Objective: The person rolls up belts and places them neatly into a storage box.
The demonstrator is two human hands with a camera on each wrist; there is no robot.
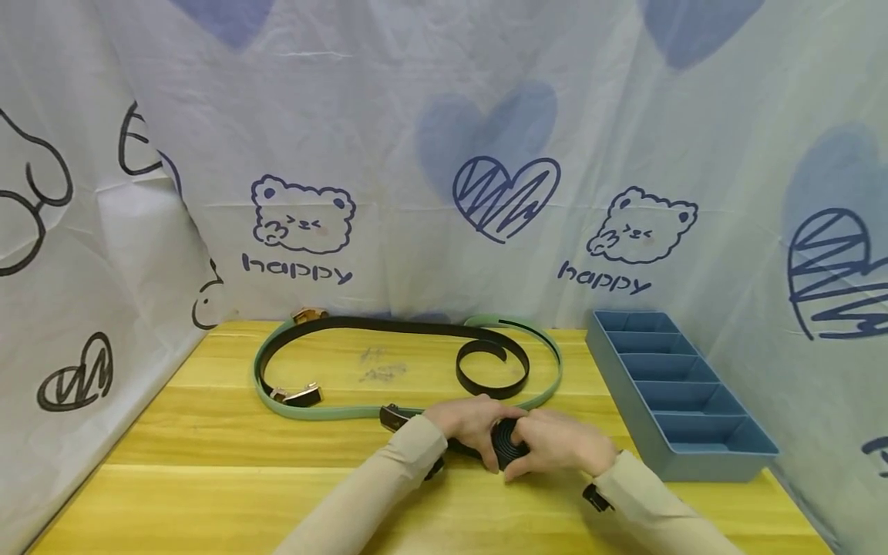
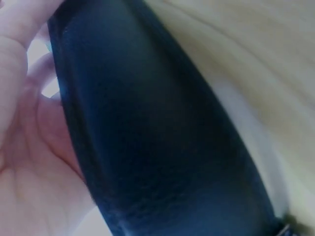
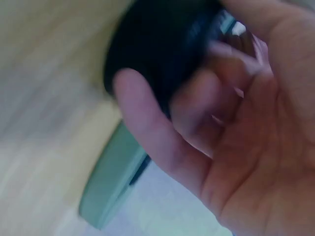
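A black belt is rolled into a tight coil (image 1: 509, 445) near the front middle of the table. My right hand (image 1: 562, 442) grips the coil from the right, its fingers and thumb curled around it; in the right wrist view the fingers (image 3: 142, 108) wrap the dark roll (image 3: 157, 44). From the left, my left hand (image 1: 472, 425) holds the coil between thumb and fingers. The belt's unrolled part (image 2: 147, 123) runs close past the left palm in the left wrist view. A dark buckle (image 1: 394, 417) lies left of the left hand; which strap it joins is partly hidden.
Behind the hands, a green belt (image 1: 326, 413) and another black belt (image 1: 409, 327) with a gold-toned buckle (image 1: 298, 395) lie in wide loops. A grey-blue divided box (image 1: 659, 432) stands at the right. Printed white cloth (image 1: 402, 254) hangs behind the table.
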